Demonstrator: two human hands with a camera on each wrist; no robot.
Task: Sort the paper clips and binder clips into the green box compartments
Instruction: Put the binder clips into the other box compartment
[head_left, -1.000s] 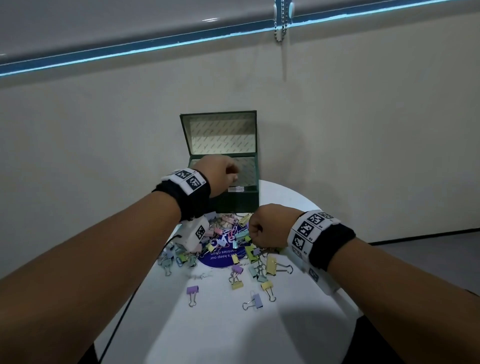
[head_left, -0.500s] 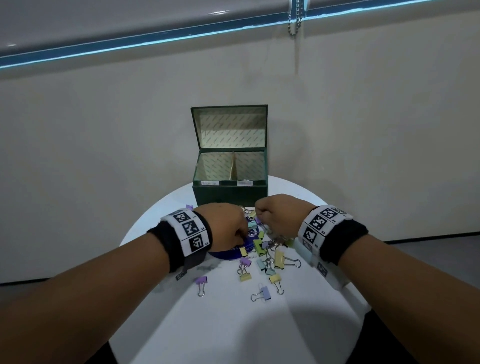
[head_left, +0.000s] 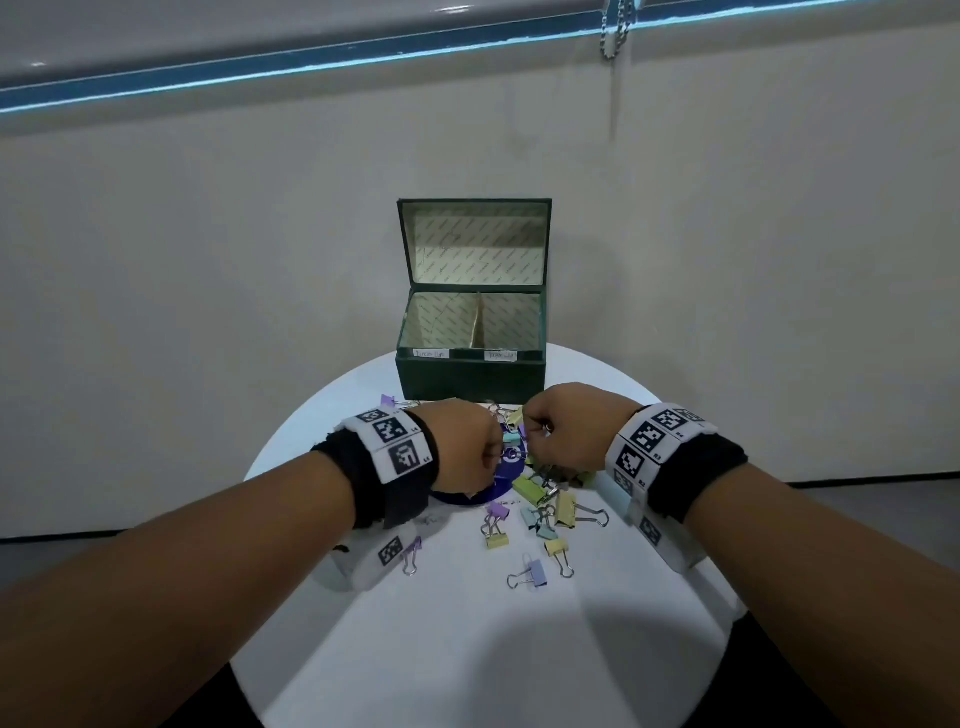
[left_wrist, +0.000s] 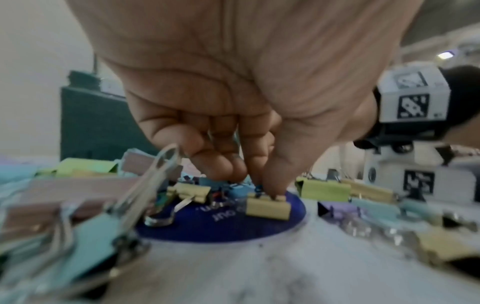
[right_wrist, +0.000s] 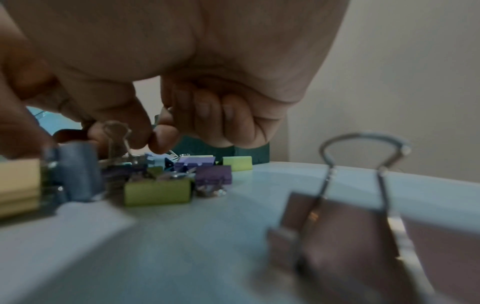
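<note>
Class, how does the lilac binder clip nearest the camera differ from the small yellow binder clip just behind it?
The lilac binder clip is pale purple, while the small yellow binder clip is yellow. The lilac clip's wire handles point left. The yellow clip's handles point toward the viewer and to the right. Both have silver handles and lie loose and untouched on the round white table.

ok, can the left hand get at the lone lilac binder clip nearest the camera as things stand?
Probably yes. The lilac binder clip lies alone on bare white table, with nothing over it. The left hand is busy pinching in the pile and would have to draw back toward the body.
</note>
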